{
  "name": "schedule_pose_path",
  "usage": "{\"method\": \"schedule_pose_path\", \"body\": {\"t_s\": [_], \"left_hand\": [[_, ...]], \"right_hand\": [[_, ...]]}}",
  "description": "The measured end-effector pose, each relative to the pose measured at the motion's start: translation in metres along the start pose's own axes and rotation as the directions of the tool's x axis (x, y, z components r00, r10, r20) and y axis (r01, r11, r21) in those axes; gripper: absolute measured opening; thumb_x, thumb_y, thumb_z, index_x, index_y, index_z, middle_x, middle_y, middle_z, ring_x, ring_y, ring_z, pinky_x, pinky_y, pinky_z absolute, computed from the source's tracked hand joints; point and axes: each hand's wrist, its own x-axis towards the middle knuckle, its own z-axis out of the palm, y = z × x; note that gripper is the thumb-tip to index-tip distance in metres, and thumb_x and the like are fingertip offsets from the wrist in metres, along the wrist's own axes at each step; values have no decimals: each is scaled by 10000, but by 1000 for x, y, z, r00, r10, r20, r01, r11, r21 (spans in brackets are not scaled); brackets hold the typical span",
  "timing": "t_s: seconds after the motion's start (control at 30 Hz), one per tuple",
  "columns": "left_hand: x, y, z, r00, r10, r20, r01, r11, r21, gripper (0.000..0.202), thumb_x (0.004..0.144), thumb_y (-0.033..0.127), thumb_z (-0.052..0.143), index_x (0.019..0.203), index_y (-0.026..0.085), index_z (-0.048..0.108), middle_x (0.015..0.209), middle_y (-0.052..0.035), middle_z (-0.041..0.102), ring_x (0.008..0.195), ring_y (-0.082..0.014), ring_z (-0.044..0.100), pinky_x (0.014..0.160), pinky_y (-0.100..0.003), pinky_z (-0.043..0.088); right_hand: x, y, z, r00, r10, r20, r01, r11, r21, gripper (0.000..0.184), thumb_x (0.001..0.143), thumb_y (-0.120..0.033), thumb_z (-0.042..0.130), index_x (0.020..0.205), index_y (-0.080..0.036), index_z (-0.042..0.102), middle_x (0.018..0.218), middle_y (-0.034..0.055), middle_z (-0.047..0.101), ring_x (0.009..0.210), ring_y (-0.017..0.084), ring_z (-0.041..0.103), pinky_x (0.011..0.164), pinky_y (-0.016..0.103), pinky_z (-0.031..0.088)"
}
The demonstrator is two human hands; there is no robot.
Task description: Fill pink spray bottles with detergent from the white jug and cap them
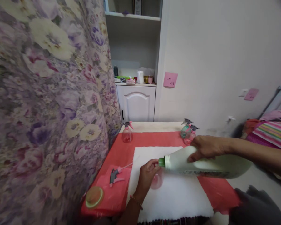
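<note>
My right hand (204,147) grips a large pale green jug (215,167) by its handle, tipped nearly level with its mouth to the left. The jug's green spout (162,162) meets the top of a small clear pink bottle (157,180) on the white cloth (175,197). Around that bottle's neck my left hand (149,173) is closed, a beaded bracelet on its wrist. Whether liquid flows is too blurred to tell. A detached grey and pink spray head (114,176) with its tube lies to the left. Nearer the front left corner rests a round cap (94,197).
A pink spray bottle (127,132) stands at the table's back left. At the back right are a green spray bottle (184,130) and another pink one (190,137). A floral curtain (49,109) hangs along the left; a white cabinet (140,103) stands behind.
</note>
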Motion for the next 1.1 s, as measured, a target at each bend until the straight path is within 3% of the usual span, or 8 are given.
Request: {"method": "schedule_pose_path", "body": {"t_s": [1.1], "left_hand": [[1,-1,0,1000,19,0,-19,1000,23,192,685,244,706,867,187,733,855,-31,758,873,-223,677,805,-306,502]], "right_hand": [[-2,-5,-1,1000,16,6,-16,1000,-24,440,696,-590,664,594,-183,535,500,-17,528,425,115,483,455,274,386]]}}
